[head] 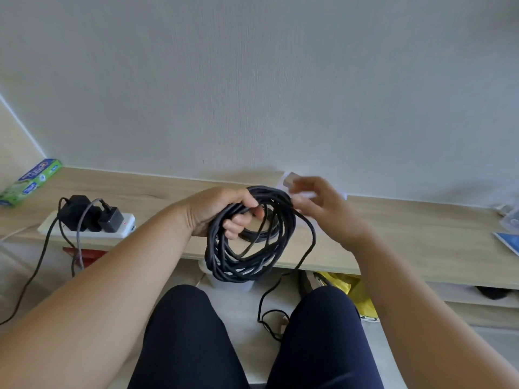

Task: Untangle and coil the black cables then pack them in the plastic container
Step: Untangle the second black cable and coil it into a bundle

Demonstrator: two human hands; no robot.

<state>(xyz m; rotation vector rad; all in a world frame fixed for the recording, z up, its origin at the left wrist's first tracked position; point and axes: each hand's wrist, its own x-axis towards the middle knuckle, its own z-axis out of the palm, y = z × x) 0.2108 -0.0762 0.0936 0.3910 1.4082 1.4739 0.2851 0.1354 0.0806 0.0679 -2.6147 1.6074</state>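
Coiling step: left hand (216, 211) gripped cable coil (250, 240); right hand (323, 209) blurred, guiding strand, grip unclear. Next: gather floor tail (269, 313).

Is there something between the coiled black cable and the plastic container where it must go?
Nothing visible blocks it. The left hand holds the coil directly above the plastic container, which stands on the floor, mostly hidden behind the coil. One loose cable tail hangs to the floor beside it.
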